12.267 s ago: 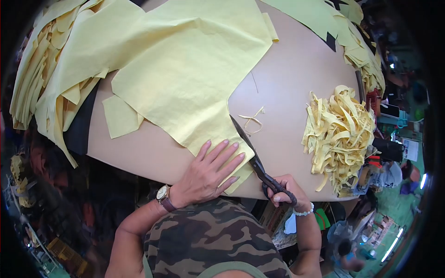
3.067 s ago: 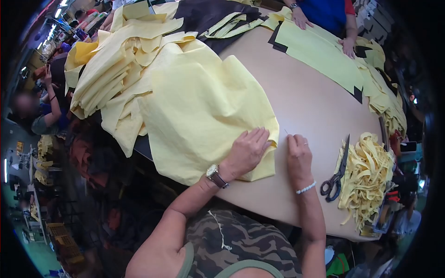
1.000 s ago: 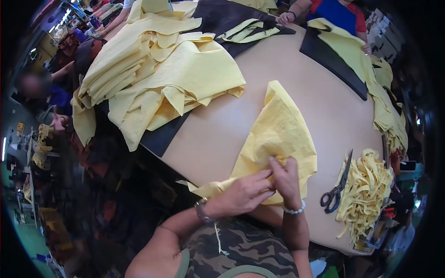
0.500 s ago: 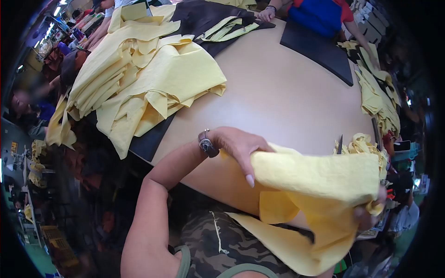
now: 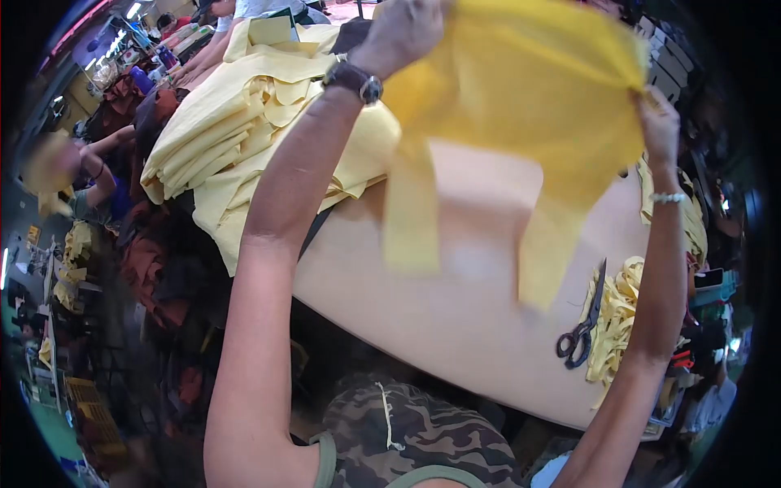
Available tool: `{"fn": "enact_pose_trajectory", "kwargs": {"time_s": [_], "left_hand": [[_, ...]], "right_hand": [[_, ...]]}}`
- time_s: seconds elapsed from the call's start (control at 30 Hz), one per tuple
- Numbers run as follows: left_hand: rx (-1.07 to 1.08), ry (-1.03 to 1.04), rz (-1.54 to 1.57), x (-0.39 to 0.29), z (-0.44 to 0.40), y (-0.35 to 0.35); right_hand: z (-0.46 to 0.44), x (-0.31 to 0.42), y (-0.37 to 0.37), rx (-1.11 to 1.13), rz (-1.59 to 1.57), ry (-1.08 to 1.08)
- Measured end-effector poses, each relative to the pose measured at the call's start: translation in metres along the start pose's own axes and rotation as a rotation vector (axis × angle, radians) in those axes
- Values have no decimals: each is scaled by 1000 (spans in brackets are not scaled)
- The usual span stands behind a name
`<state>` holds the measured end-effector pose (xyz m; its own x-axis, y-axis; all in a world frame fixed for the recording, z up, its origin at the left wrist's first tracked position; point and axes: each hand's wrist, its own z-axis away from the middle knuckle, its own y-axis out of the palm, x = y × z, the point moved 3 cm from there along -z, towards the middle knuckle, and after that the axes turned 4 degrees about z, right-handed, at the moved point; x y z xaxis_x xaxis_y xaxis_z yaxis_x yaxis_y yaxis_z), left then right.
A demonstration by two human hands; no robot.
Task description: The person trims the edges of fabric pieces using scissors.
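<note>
A yellow fabric piece point(image 5: 529, 81) hangs stretched between my two hands above the table, blurred by motion. Two strips of it dangle at its lower edge, with a gap between them. My left hand point(image 5: 403, 37) grips its upper left corner, a dark-strapped watch on the wrist. At the right edge my right hand point(image 5: 661, 122) pinches the cloth, with a beaded bracelet below it on the wrist. Black-handled scissors point(image 5: 584, 325) lie on the table beside a heap of thin yellow fabric strips point(image 5: 618, 313), near my right forearm.
A tall stack of folded yellow fabric point(image 5: 220, 134) covers the left part of the pale table point(image 5: 366, 293). Beyond the stack another person's arm point(image 5: 207, 61) reaches over a work surface. At far left sits a person point(image 5: 89, 171). More yellow fabric point(image 5: 691, 220) lies at the right edge.
Both hands have risen and moved away from my body, lifting and spreading the yellow fabric piece that was folded over near the table's front edge. The scissors have come into full view.
</note>
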<state>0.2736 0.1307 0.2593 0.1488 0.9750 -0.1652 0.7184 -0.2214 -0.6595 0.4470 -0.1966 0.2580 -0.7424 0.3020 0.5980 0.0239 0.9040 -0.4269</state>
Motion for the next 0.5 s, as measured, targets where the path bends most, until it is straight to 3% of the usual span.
{"fn": "enact_pose_trajectory", "kwargs": {"time_s": [0.03,0.1,0.13,0.2,0.27,0.33,0.4,0.5], "left_hand": [[-44,-81,26,-15,-17,-31],[-162,-127,387,-32,-15,-67],[-183,-110,350,-35,-7,-79],[-244,11,158,-40,19,-93],[-318,216,-148,-42,64,-85],[-286,249,-80,-39,104,-63],[-101,181,-61,-37,149,-47],[158,9,-4,-39,213,-27]], "right_hand": [[-9,20,-9,-127,-13,-92],[-16,59,-18,-309,-116,-215],[-8,72,-23,-361,-207,-237],[14,71,-35,-282,224,-172],[53,58,-14,-175,175,-250],[100,43,10,-70,130,-326],[158,24,44,15,-105,-116],[226,10,73,180,137,49]]}}
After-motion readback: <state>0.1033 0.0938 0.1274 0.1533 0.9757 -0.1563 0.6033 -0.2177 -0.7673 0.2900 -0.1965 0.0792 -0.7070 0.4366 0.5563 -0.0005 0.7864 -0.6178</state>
